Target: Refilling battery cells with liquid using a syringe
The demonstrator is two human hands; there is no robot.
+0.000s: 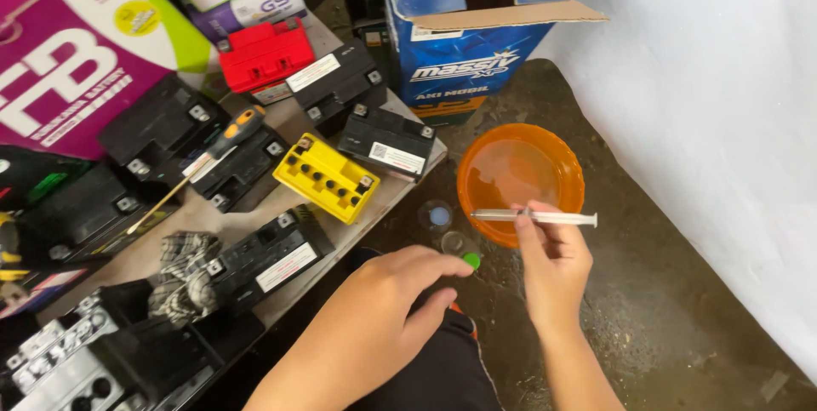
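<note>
Orange bowl point(521, 174) rim under the syringe point(534, 218) in the right hand point(553, 262).

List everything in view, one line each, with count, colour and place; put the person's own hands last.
Syringe: one, clear, held level over the bowl's near rim.
Bowl: one, orange, on the dark floor, liquid inside.
Small caps: two or three, clear, blue and green, on the floor left of the bowl.
Yellow battery: one, at the board's edge.
Red battery: one, at the back of the board.
Black batteries: several, spread over the board.
Screwdriver: one, orange and black handle, lying on a black battery.
Checked rag: one, grey and white, near left.
Blue carton: one, open, behind the bowl.
Purple carton: one, top left.
Left hand: empty, near the green cap.
Right hand: pinching the syringe.
</note>
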